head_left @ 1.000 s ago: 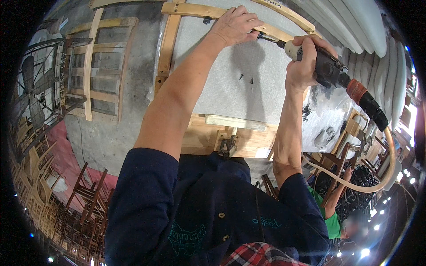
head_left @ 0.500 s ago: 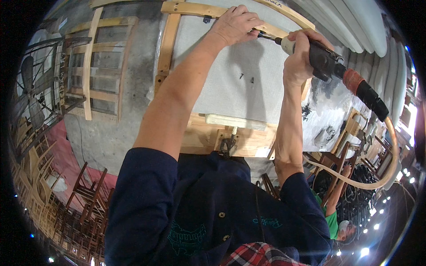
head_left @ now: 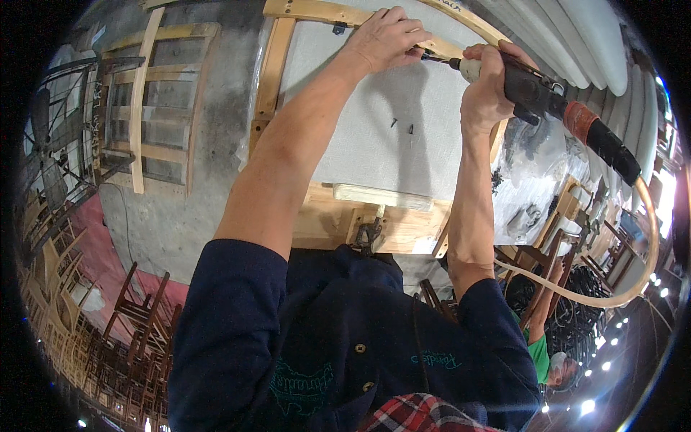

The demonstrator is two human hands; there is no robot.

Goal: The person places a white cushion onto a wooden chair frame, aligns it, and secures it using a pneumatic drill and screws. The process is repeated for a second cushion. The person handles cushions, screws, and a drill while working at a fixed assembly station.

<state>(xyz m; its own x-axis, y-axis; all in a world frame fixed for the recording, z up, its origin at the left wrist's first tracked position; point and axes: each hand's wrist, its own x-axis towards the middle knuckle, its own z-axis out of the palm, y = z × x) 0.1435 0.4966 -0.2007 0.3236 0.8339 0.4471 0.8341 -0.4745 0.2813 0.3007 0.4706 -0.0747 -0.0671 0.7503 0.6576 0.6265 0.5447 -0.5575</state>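
Note:
My right hand [head_left: 489, 90] is wrapped round a black air-powered screwdriver [head_left: 529, 90] with an orange band and a hose at its rear. Its thin bit [head_left: 439, 60] points left, toward the fingertips of my left hand [head_left: 389, 42]. That hand rests on the rail of a wooden frame [head_left: 317, 10], its fingers curled and pinched near the bit's tip; what they hold is hidden. A small black bracket [head_left: 338, 29] sits on the rail left of this hand. Two dark screws [head_left: 411, 129] lie on the pale padded surface [head_left: 360, 137] below.
A clamp [head_left: 368, 234] stands at the wooden near edge, beside a pale padded strip [head_left: 381, 196]. The tan air hose [head_left: 651, 245] loops at right. Slatted wooden frames [head_left: 162, 108] lie at left, chairs [head_left: 140, 306] beyond. A person in green [head_left: 538, 356] is at lower right.
The screwdriver has tilted slightly, its rear end and hose shifting right and its bit staying near my left fingers. My left hand has barely moved.

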